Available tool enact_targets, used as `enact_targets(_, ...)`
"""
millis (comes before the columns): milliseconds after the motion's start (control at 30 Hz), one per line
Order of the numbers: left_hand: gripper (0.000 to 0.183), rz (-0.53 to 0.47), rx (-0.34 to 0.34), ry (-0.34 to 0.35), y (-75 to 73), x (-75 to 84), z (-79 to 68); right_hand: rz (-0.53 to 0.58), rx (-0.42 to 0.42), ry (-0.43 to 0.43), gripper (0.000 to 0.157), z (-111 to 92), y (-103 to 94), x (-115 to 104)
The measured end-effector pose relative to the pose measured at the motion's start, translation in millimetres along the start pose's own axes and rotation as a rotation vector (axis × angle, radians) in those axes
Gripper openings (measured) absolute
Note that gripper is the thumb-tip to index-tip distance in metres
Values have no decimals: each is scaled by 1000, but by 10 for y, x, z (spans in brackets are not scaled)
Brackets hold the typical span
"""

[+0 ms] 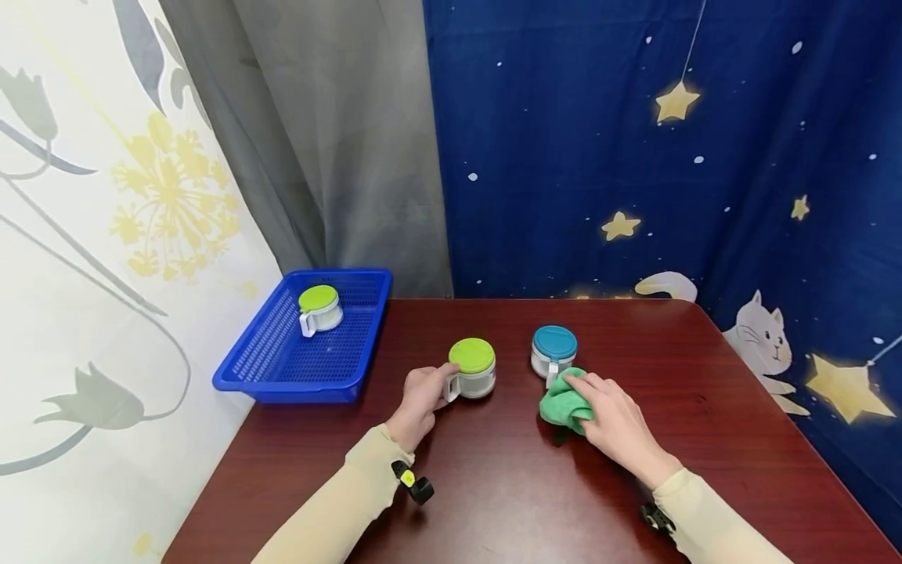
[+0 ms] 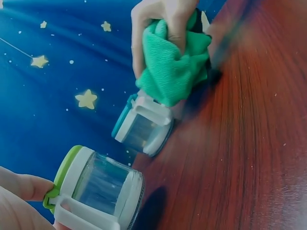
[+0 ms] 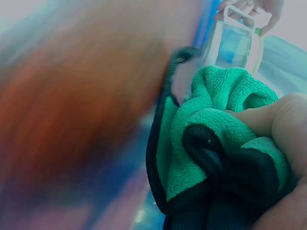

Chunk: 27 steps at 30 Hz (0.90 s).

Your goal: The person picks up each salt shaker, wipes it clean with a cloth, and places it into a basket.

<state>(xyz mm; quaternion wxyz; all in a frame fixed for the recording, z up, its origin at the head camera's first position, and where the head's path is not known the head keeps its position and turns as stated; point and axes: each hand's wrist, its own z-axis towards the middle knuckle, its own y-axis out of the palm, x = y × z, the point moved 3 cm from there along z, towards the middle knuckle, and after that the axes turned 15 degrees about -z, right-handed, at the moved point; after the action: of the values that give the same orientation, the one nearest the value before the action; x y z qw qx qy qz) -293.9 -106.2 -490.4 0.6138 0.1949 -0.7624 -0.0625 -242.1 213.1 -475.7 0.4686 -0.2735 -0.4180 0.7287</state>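
My left hand [image 1: 421, 401] grips the white handle of a clear seasoning jar [image 1: 478, 381] with a lime-green lid. In the left wrist view, a finger touches the edge of that lid. Bunched in my right hand [image 1: 618, 419] is a green cloth [image 1: 564, 403] with dark edging, best seen in the right wrist view. Just beyond the cloth stands a second seasoning jar [image 1: 554, 343], blue-lidded, its white handle facing me. From the head view I cannot tell whether the cloth touches this handle.
A blue plastic basket [image 1: 289, 392] stands at the table's back left, holding another green-lidded jar [image 1: 326, 315]. The dark red wooden table [image 1: 493, 486] reaches back to a grey curtain [image 1: 359, 141] and a blue star-patterned curtain [image 1: 550, 172].
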Motion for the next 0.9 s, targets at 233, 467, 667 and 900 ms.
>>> enact_targets(233,30,-17,-41,-5,-22,106,-150,43,105,-75,65,190,-232,-343)
enact_targets(467,30,-3,-25,22,-90,170,-293,188,200,-117,61,382,-405,-774)
enact_targets(667,30,-15,-59,41,-66,205,-397,263,276,-119,61,509,-385,-1073)
enact_targets(900,35,-27,-65,82,-65,301,-487,231,320,-126,66,535,-283,-1243)
